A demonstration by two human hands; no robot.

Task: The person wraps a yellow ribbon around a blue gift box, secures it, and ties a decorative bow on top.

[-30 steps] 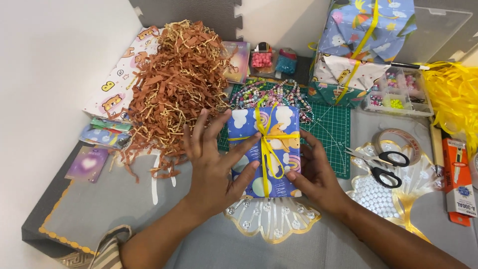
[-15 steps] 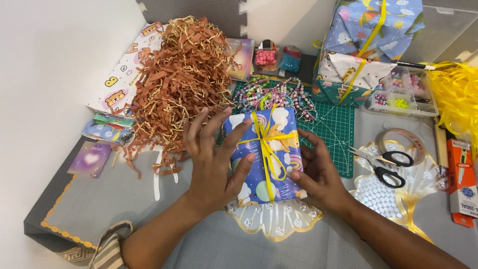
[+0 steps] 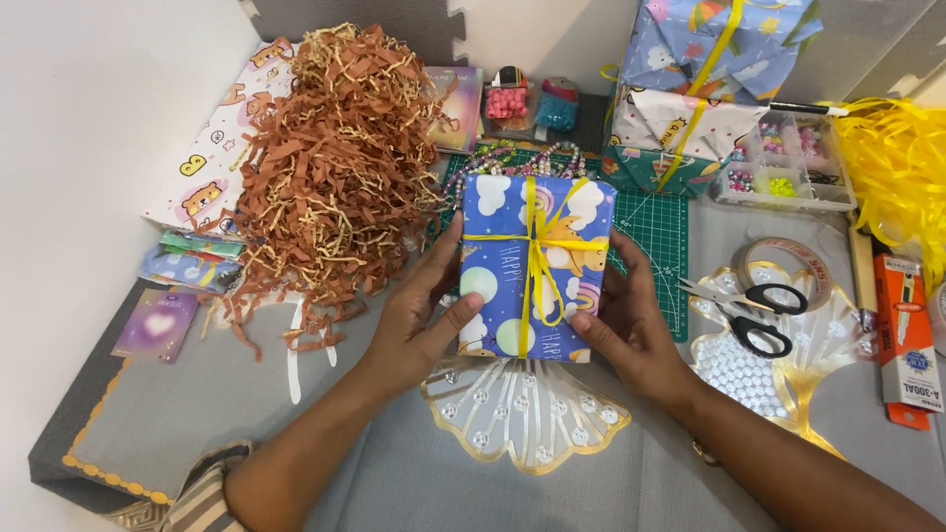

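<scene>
A flat box in blue cloud-patterned gift wrap (image 3: 537, 266), tied crosswise with a thin yellow ribbon (image 3: 533, 258), lies between my hands. My left hand (image 3: 426, 310) grips its left edge, with the thumb resting on the wrapped top. My right hand (image 3: 628, 320) holds the right edge, its thumb pressed on the lower right corner. Under the near end of the box sits a clear shell-shaped tray with a gold rim (image 3: 522, 419).
A heap of brown and cream shredded paper (image 3: 330, 172) lies to the left. Strings of beads (image 3: 512, 158) sit on a green cutting mat (image 3: 655, 232). Right: scissors (image 3: 749, 310), tape roll (image 3: 788, 266), bead organiser (image 3: 783, 163), yellow ribbon pile (image 3: 902, 167), wrapped gift (image 3: 714, 59).
My left hand has shifted from lying spread over the box's top to gripping its left edge. The box now lies squarer and fully uncovered. My right hand stays on its right side.
</scene>
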